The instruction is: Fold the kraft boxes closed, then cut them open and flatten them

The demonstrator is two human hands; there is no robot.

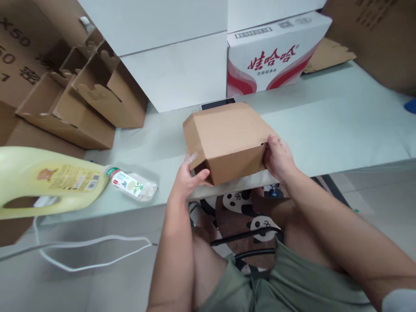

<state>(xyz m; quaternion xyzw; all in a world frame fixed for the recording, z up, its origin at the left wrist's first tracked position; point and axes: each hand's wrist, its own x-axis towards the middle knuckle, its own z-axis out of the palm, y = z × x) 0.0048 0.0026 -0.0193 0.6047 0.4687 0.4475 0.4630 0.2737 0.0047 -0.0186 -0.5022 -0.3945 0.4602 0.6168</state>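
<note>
A brown cardboard box (234, 130) is between my two hands at the near edge of the pale green table. Its lid lies over the top, and a side flap stands slightly away at the left front corner, with a dark gap there. My left hand (187, 178) grips that left corner, thumb toward the gap and fingers behind the flap. Around the right front corner, my right hand (277, 157) is closed, the thumb near a small slot at the lid's edge. Some fingertips of both hands are hidden by the cardboard.
Behind the box, a dark flat device (217, 104) lies before white cartons (182, 71) and a red-and-white water carton (260, 65). Open cardboard boxes (100, 93) stand left. A yellow jug (55, 182) and clear bottle (133, 185) lie at the left front; a white cable (97, 240) hangs below.
</note>
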